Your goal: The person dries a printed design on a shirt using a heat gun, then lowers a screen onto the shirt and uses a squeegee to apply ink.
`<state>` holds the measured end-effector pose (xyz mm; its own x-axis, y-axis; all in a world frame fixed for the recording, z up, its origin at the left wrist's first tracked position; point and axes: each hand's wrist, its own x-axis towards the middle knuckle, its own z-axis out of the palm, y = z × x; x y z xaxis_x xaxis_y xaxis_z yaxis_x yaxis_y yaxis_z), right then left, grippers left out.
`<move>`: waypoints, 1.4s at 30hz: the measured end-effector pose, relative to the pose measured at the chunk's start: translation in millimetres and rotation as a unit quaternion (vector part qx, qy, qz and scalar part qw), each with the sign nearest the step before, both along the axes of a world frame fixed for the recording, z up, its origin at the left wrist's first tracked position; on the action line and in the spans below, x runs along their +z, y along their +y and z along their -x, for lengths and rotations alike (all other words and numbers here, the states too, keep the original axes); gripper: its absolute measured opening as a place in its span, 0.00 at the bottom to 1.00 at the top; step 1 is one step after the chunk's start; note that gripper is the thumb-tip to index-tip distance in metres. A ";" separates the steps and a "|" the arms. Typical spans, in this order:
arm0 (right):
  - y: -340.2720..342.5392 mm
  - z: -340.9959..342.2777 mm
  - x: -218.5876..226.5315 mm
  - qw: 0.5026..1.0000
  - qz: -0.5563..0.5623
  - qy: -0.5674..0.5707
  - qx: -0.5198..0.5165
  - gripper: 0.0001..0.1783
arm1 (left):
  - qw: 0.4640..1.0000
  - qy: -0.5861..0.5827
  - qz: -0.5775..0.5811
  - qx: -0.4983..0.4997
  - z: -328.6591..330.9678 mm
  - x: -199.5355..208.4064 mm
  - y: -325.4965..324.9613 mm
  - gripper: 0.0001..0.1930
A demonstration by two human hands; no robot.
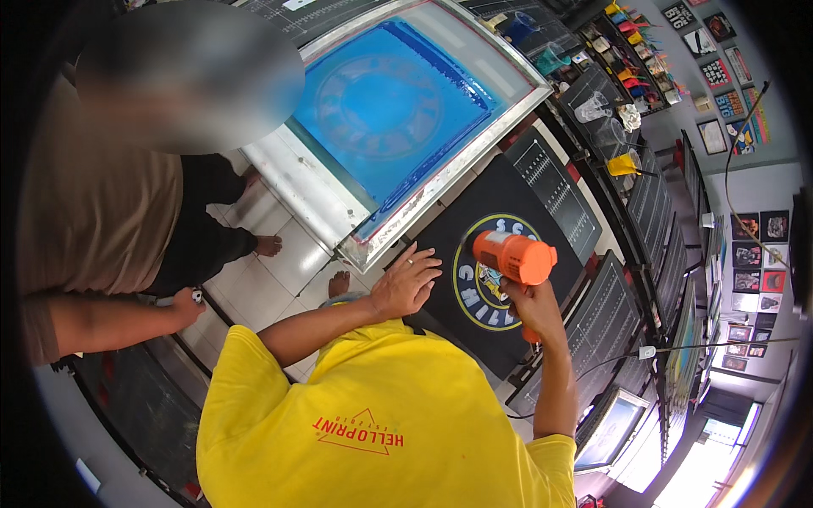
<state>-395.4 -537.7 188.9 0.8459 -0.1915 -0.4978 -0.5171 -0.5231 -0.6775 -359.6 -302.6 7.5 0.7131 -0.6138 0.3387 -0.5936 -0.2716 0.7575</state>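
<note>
My right hand (535, 309) is wrapped round the grip of an orange heat gun (512, 254), with its cord trailing down past my forearm. The gun is over a black printed fabric (440, 229) laid on a board. A round yellow, white and blue print (468, 296) shows on the cloth, partly hidden by the gun and my hand. My left hand (408, 284), wearing a ring, has its fingers stretched out by the cloth's left edge, below the corner of a screen frame (373, 250). Whether it touches the cloth, I cannot tell.
Blue ink covers the mesh (381, 110) of the large framed screen ahead. Another person (110, 203) stands at the left, one hand (186, 306) around a small object. Plastic cups (593, 107), a yellow cup (622, 163) and more printing boards (593, 326) line the right side.
</note>
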 end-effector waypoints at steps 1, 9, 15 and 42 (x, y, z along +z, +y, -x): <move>-1.1 1.2 -2.8 1.000 0.008 -0.008 -0.012 0.18 | 1.000 -0.005 -0.001 0.002 -0.6 1.3 0.3 0.13; -1.6 13.9 -0.7 1.000 0.015 -0.025 -0.005 0.19 | 1.000 -0.011 -0.002 0.008 0.6 -0.6 0.1 0.13; 2.3 21.3 5.5 1.000 0.000 0.000 0.005 0.19 | 1.000 -0.003 -0.020 0.005 -1.1 5.1 1.9 0.22; -2.5 62.0 1.2 0.999 0.007 0.015 -0.051 0.22 | 0.998 -0.012 -0.068 -0.006 -2.4 7.8 0.8 0.34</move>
<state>-457.4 -540.1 190.2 0.8062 -0.2820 -0.5200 -0.5882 -0.4760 -0.6538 -357.2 -301.8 15.3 0.6988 -0.6631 0.2681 -0.6141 -0.3640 0.7003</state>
